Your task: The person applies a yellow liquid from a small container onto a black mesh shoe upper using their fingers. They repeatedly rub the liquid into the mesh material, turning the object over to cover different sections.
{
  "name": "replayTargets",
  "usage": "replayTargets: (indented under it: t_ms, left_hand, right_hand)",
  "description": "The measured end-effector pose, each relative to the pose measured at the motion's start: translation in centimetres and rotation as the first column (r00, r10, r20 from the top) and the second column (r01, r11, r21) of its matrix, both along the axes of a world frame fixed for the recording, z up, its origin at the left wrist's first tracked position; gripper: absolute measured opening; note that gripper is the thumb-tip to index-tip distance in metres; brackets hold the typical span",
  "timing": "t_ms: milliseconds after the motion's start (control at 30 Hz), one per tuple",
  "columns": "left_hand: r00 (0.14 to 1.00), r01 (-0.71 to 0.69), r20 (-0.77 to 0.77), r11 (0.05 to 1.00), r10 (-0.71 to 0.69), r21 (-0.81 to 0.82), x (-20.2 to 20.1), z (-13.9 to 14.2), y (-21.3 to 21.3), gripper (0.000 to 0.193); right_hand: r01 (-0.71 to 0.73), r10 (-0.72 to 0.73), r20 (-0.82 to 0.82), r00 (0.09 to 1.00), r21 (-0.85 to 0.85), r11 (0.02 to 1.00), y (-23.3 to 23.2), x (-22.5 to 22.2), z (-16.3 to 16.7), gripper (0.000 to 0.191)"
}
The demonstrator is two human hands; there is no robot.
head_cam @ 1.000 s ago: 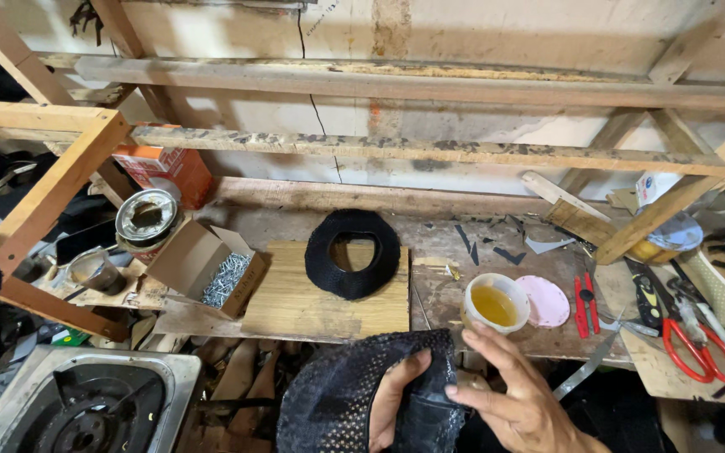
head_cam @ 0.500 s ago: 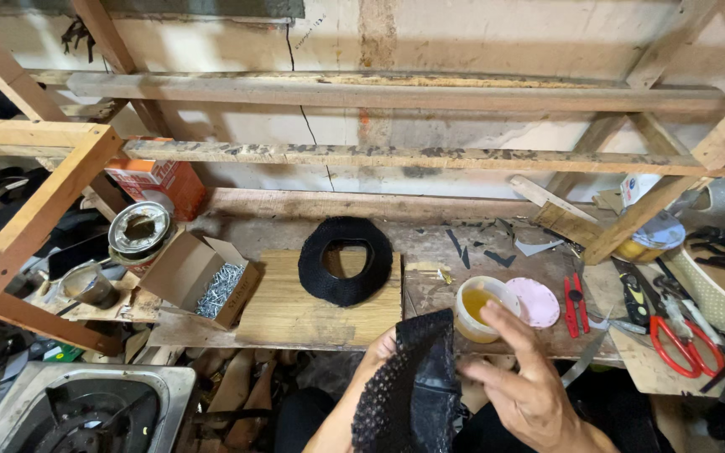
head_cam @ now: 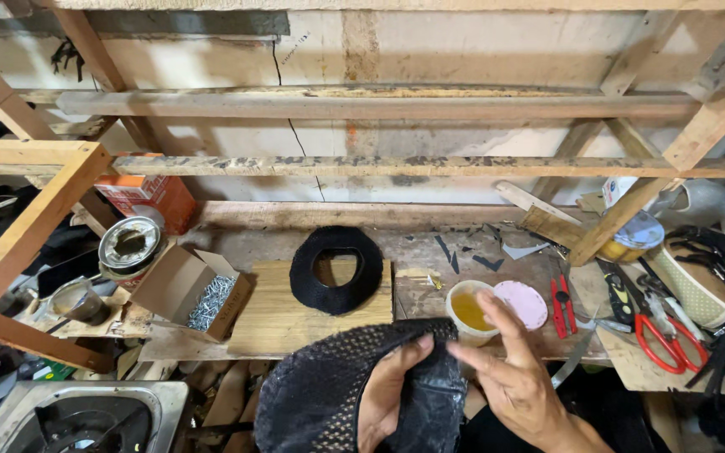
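My left hand [head_cam: 389,387] grips a black mesh fabric piece [head_cam: 329,394] low in the view, fingers tucked into its folded edge. Beside it, my right hand [head_cam: 513,377] has its fingers spread, the fingertips at the fabric's right edge, just below a small white cup of yellow liquid [head_cam: 468,312]. A pink round lid [head_cam: 522,304] lies next to the cup. A black ring-shaped fabric piece [head_cam: 336,268] rests on a wooden board [head_cam: 287,323] on the bench.
An open cardboard box of nails [head_cam: 195,292], a metal tin [head_cam: 129,243] and an orange box [head_cam: 148,195] sit at left. Red-handled scissors [head_cam: 660,340] and red pliers [head_cam: 560,306] lie at right. Wooden frame beams [head_cam: 379,105] cross above. A metal sink [head_cam: 77,417] sits bottom left.
The black mesh fabric has been raised and turned in my hands. My right hand has shifted up to its right edge, closer to the cup. The view has tilted slightly.
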State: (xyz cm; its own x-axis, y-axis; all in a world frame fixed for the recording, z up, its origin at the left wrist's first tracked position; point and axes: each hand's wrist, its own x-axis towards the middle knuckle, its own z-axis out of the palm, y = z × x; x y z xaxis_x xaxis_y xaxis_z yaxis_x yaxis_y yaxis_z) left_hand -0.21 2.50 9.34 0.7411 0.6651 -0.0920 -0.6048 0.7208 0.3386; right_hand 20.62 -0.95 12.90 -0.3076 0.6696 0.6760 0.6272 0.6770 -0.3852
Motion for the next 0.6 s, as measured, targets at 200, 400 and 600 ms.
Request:
replayTargets:
  t_ms: [200,400,600]
  left_hand:
    - [0.998,-0.008,-0.058,0.986,-0.002,-0.168,0.5,-1.2,-0.3,0.035]
    - [0.989,-0.101,-0.109,0.995,0.099,-0.014,0.4,-0.5,-0.3,0.032]
    - [0.937,-0.259,-0.218,0.962,0.272,0.085,-0.2,1.6,0.3,0.027]
  right_hand:
    - [-0.104,0.103,-0.075,0.992,-0.013,0.994,-0.7,-0.5,0.0,0.047]
    - [-0.065,0.055,-0.109,0.992,-0.096,0.993,-1.0,-0.5,-0.7,0.050]
    - [-0.032,-0.010,-0.284,0.959,-0.142,0.989,-1.9,-0.4,-1.3,0.033]
